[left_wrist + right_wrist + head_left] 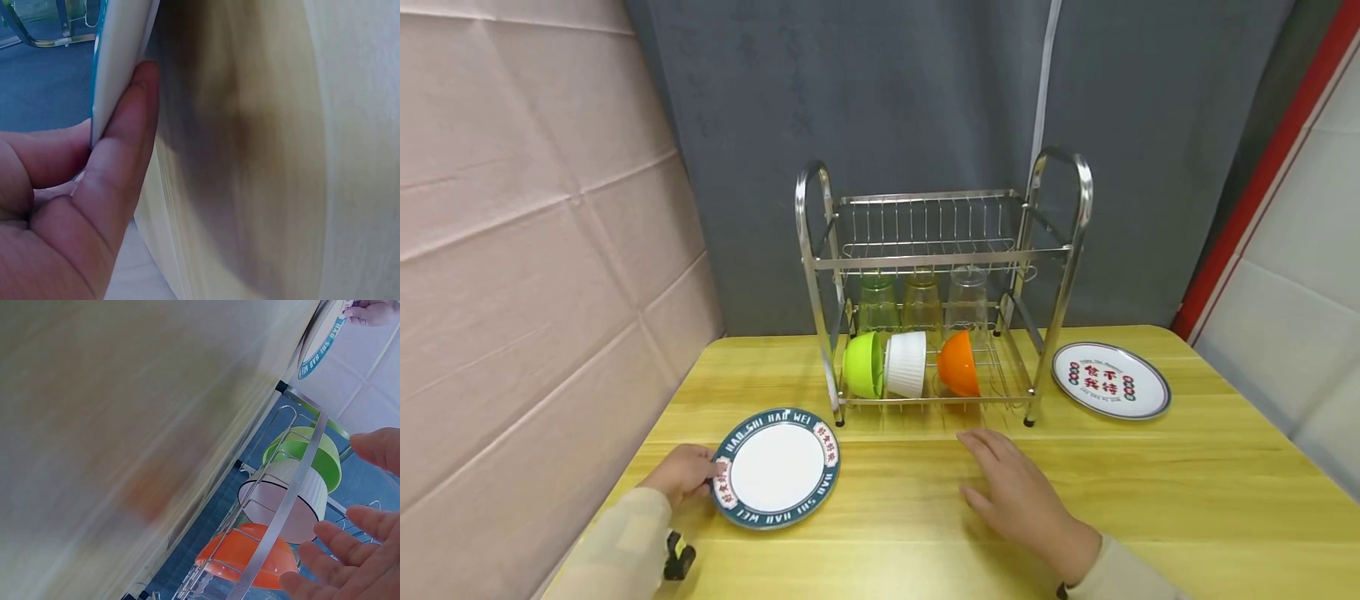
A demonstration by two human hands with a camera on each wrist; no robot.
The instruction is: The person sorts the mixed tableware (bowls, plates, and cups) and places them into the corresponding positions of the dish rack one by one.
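Note:
My left hand [683,473] grips the left rim of a white plate with a teal lettered border [777,467], lying at the front left of the wooden table [1187,483]. Seen from the left wrist, a finger [122,156] lies under the plate's edge [119,56] and the thumb is on top. My right hand [1018,496] hovers open, palm down, over the table in front of the steel dish rack [936,292]. The right wrist view shows its spread fingers [356,550] near the rack's bowls.
The rack's lower tier holds a green bowl [863,364], a white ribbed bowl [906,363], an orange bowl [958,363] and three upturned glasses [922,302]. Its upper tier is bare. A second plate with red characters [1110,380] lies right of the rack. A padded wall stands left.

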